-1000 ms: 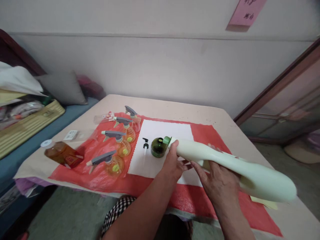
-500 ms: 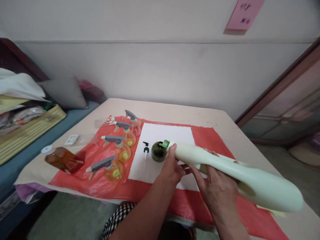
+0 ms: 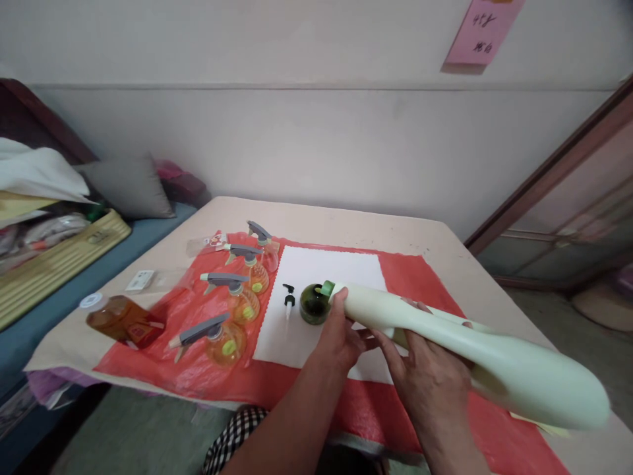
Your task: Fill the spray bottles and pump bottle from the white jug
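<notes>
Both my hands hold a large pale-green bottle (image 3: 475,346) with a handle, tipped nearly flat. My left hand (image 3: 343,333) grips it near the neck, the thumb on top. My right hand (image 3: 432,369) is wrapped round its handle, the fingertips showing on the far side. The bottle's green spout (image 3: 327,287) sits at the mouth of a round dark-green bottle (image 3: 312,309), which stands upright on a white cloth (image 3: 333,262). I cannot make out any stream between them. Left of the round bottle lies a black pump head (image 3: 289,300) with a pale tube.
Several spray bottles (image 3: 226,342) with grey trigger heads and yellowish liquid stand in a row on the red sheet (image 3: 405,277). A bottle of amber liquid (image 3: 123,320) leans at the left. Behind the table (image 3: 326,218) rises a wall with a pink note (image 3: 484,33).
The spout has shifted slightly left and further over the round bottle's mouth. The pale-green bottle's base sits lower in view. My head view has tilted up a little.
</notes>
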`<action>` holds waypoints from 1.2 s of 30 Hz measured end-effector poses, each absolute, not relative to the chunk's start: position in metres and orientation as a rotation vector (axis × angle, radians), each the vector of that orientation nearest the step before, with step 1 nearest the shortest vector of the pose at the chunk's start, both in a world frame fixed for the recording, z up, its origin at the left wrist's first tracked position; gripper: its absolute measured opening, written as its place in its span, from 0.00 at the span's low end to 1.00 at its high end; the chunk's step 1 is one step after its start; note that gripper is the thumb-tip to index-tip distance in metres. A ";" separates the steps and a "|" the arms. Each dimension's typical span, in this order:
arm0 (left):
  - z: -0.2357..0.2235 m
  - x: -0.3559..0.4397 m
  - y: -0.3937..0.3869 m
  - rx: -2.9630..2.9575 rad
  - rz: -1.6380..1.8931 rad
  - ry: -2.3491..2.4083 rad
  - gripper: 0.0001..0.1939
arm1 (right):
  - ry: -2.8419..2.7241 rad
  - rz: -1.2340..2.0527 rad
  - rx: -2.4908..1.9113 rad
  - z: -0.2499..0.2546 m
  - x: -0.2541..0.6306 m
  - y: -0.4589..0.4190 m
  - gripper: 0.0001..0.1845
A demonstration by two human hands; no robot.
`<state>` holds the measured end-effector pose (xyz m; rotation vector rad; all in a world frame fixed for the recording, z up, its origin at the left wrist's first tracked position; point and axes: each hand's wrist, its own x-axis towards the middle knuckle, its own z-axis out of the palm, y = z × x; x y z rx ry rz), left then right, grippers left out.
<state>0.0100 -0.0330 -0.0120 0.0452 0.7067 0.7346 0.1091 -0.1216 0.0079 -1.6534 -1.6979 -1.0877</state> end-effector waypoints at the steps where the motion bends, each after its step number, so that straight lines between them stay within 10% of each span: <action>1: -0.012 0.010 -0.033 0.044 0.732 0.704 0.24 | -1.702 -1.094 -1.652 0.008 0.109 -0.121 0.24; 36: -0.007 0.009 -0.032 0.062 0.707 0.661 0.24 | -1.708 -1.127 -1.678 0.018 0.103 -0.120 0.21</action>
